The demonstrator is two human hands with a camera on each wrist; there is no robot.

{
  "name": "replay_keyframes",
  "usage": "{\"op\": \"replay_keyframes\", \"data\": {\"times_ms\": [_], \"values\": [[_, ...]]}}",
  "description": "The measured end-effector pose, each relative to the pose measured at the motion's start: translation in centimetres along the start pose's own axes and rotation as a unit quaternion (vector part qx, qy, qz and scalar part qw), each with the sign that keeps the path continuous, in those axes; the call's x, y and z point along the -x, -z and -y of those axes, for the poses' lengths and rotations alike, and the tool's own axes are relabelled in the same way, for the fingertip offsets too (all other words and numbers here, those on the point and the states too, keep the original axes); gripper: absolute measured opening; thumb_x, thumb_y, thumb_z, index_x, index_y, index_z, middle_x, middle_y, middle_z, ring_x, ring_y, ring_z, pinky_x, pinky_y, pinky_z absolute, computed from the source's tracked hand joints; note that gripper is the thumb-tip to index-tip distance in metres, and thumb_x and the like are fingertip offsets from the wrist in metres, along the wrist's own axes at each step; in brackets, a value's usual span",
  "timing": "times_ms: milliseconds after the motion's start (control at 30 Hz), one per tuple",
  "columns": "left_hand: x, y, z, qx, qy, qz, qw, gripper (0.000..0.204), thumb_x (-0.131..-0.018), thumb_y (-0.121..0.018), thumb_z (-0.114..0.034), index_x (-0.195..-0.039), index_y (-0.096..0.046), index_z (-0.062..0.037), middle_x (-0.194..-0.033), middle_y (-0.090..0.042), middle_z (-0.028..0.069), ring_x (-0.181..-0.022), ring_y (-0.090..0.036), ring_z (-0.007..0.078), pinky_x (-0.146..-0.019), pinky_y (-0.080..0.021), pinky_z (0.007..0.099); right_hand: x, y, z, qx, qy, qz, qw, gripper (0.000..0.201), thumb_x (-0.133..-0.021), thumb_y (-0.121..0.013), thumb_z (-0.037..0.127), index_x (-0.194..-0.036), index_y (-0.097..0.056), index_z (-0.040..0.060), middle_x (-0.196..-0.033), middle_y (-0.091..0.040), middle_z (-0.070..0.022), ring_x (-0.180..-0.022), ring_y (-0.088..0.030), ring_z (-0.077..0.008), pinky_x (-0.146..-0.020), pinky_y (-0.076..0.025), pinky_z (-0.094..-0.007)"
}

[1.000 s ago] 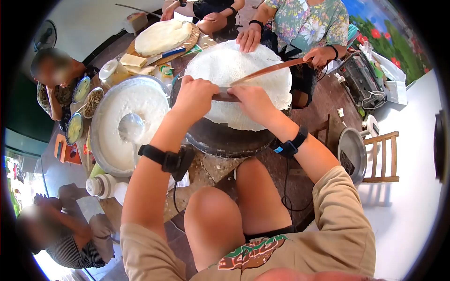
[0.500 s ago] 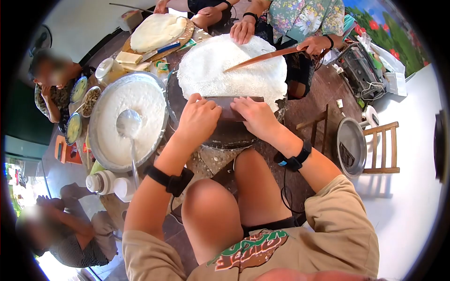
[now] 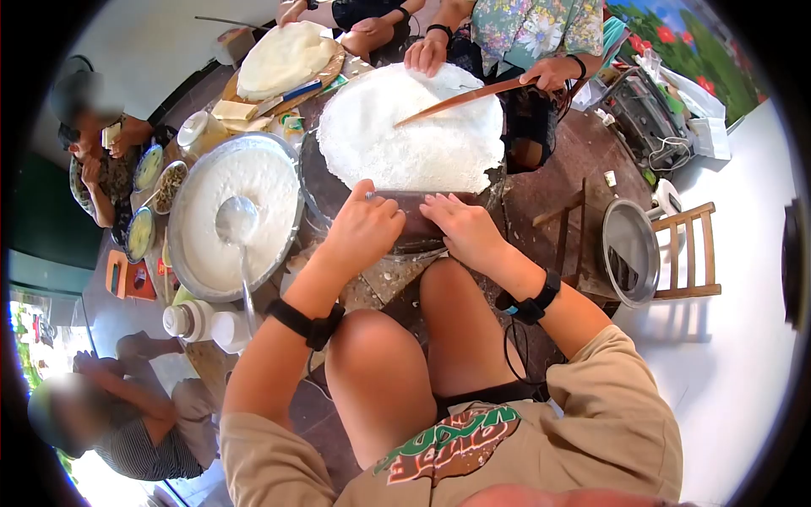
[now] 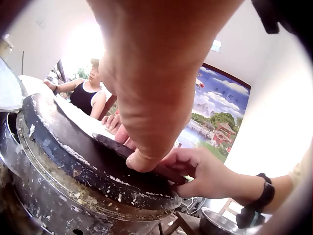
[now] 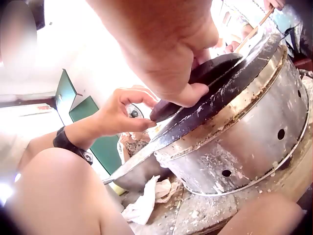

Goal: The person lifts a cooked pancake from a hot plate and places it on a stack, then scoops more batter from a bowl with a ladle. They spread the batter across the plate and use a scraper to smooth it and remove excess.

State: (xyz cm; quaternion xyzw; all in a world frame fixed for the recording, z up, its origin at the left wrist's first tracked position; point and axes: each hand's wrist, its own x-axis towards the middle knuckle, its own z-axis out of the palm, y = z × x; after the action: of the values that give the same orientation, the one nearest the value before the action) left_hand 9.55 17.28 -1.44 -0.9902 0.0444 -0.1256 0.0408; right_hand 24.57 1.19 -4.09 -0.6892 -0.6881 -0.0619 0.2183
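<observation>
A thin white round sheet of batter [image 3: 405, 139] covers most of a black griddle [image 3: 314, 182]. Both hands hold a dark, flat, straight-edged scraper [image 3: 418, 224] at the griddle's near rim, beside the sheet's near edge. My left hand [image 3: 363, 228] pinches its left part, and my right hand [image 3: 469, 230] pinches the right part, thumb against fingers. In the right wrist view, the scraper [image 5: 215, 68] lies tilted close over the griddle's rim. Across from me, another person's hand [image 3: 425, 56] touches the sheet's far edge; their other hand holds a long wooden spatula [image 3: 460, 102] against the sheet.
To the left stands a large metal basin [image 3: 179, 245] of white batter with a ladle [image 3: 236, 221] in it. Bowls of fillings [image 3: 171, 186] are beyond it. A board [image 3: 334, 72] with a stacked pale sheet lies at the back. A metal pan [image 3: 610, 253] stands on the right.
Both hands have drawn the scraper toward me, from the middle of the sheet to the near rim, and its broad face now shows. The other person's spatula stays on the sheet.
</observation>
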Motion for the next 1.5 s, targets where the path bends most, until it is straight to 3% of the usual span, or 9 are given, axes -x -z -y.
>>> {"op": "replay_keyframes", "data": {"times_ms": [133, 233, 367, 433, 500, 700, 1267, 1367, 1500], "values": [[0.7, 2.2, -0.4, 0.064, 0.014, 0.012, 0.998, 0.020, -0.072, -0.065, -0.011, -0.092, -0.064, -0.0105, -0.085, -0.064, 0.0025, -0.085, -0.061, 0.0182, -0.094, -0.034, 0.0388, 0.6, 1.3, 0.6, -0.022, -0.014, -0.001, 1.000, 0.033, -0.074, -0.053, 0.000, -0.106, -0.058, 0.0023, -0.113, -0.060, -0.0169, -0.107, -0.057, -0.0322, -0.090, -0.048, -0.0387], [2.6, 6.3, -0.6, 0.129, 0.104, -0.112, 0.980, 0.027, -0.072, -0.068, -0.010, -0.099, -0.065, -0.0113, -0.097, -0.066, 0.0035, -0.092, -0.060, 0.0205, -0.094, -0.035, 0.0403, -0.1, 3.5, 0.1, -0.097, -0.048, -0.047, 0.993, 0.037, -0.073, -0.052, -0.004, -0.109, -0.058, 0.0024, -0.108, -0.061, -0.0192, -0.099, -0.060, -0.0331, -0.085, -0.049, -0.0375], [6.7, 9.8, -2.3, 0.172, 0.226, -0.140, 0.949, 0.031, -0.070, -0.070, -0.006, -0.101, -0.065, -0.0095, -0.099, -0.065, 0.0053, -0.093, -0.060, 0.0226, -0.092, -0.036, 0.0409, -4.1, 5.5, -2.2, -0.132, -0.081, -0.082, 0.984, 0.047, -0.070, -0.051, -0.009, -0.116, -0.056, 0.0016, -0.105, -0.062, -0.0206, -0.095, -0.062, -0.0333, -0.086, -0.049, -0.0377], [8.1, 10.2, -4.3, 0.197, 0.253, -0.150, 0.935, 0.030, -0.070, -0.070, -0.006, -0.099, -0.065, -0.0088, -0.098, -0.065, 0.0056, -0.092, -0.060, 0.0228, -0.092, -0.036, 0.0413, -6.5, 4.0, -3.5, -0.105, -0.039, -0.067, 0.991, 0.044, -0.074, -0.047, -0.006, -0.116, -0.058, 0.0035, -0.108, -0.062, -0.0190, -0.098, -0.061, -0.0319, -0.087, -0.048, -0.0368], [8.9, 10.4, -6.3, 0.225, 0.246, -0.135, 0.933, 0.029, -0.070, -0.069, -0.006, -0.098, -0.064, -0.0083, -0.097, -0.065, 0.0058, -0.091, -0.060, 0.0228, -0.092, -0.036, 0.0417, -8.4, 1.2, -4.8, -0.076, 0.020, -0.062, 0.995, 0.042, -0.076, -0.046, -0.004, -0.115, -0.059, 0.0043, -0.110, -0.062, -0.0181, -0.100, -0.061, -0.0314, -0.088, -0.048, -0.0361], [11.1, 9.8, -9.7, 0.281, 0.273, -0.127, 0.911, 0.027, -0.070, -0.069, -0.006, -0.096, -0.065, -0.0079, -0.093, -0.066, 0.0057, -0.089, -0.062, 0.0235, -0.092, -0.036, 0.0424, -8.8, -3.1, -3.2, -0.021, 0.056, 0.015, 0.998, 0.040, -0.078, -0.050, 0.001, -0.116, -0.057, 0.0063, -0.119, -0.058, -0.0152, -0.112, -0.055, -0.0294, -0.100, -0.040, -0.0418], [12.2, 11.4, -12.4, 0.273, 0.281, -0.170, 0.904, 0.028, -0.068, -0.068, -0.002, -0.095, -0.065, -0.0074, -0.091, -0.066, 0.0063, -0.089, -0.061, 0.0244, -0.089, -0.038, 0.0411, -3.3, -1.0, -0.8, -0.055, 0.063, 0.051, 0.995, 0.039, -0.076, -0.047, -0.006, -0.113, -0.056, 0.0047, -0.118, -0.058, -0.0156, -0.115, -0.053, -0.0295, -0.099, -0.041, -0.0454], [13.0, 11.8, -13.4, 0.254, 0.294, -0.174, 0.905, 0.027, -0.069, -0.067, -0.001, -0.095, -0.065, -0.0072, -0.091, -0.066, 0.0064, -0.088, -0.061, 0.0244, -0.089, -0.038, 0.0407, -1.7, 0.0, -0.8, -0.054, 0.055, 0.055, 0.996, 0.052, -0.068, -0.048, -0.012, -0.117, -0.056, 0.0054, -0.120, -0.058, -0.0142, -0.114, -0.054, -0.0300, -0.101, -0.041, -0.0426], [14.1, 12.2, -15.2, 0.244, 0.291, -0.156, 0.912, 0.027, -0.071, -0.066, -0.001, -0.097, -0.065, -0.0072, -0.090, -0.066, 0.0066, -0.088, -0.061, 0.0245, -0.089, -0.039, 0.0406, 0.7, 2.8, -0.5, -0.054, 0.042, -0.005, 0.998, 0.044, -0.071, -0.051, -0.009, -0.112, -0.059, 0.0052, -0.115, -0.060, -0.0142, -0.110, -0.056, -0.0296, -0.102, -0.041, -0.0415]]}}
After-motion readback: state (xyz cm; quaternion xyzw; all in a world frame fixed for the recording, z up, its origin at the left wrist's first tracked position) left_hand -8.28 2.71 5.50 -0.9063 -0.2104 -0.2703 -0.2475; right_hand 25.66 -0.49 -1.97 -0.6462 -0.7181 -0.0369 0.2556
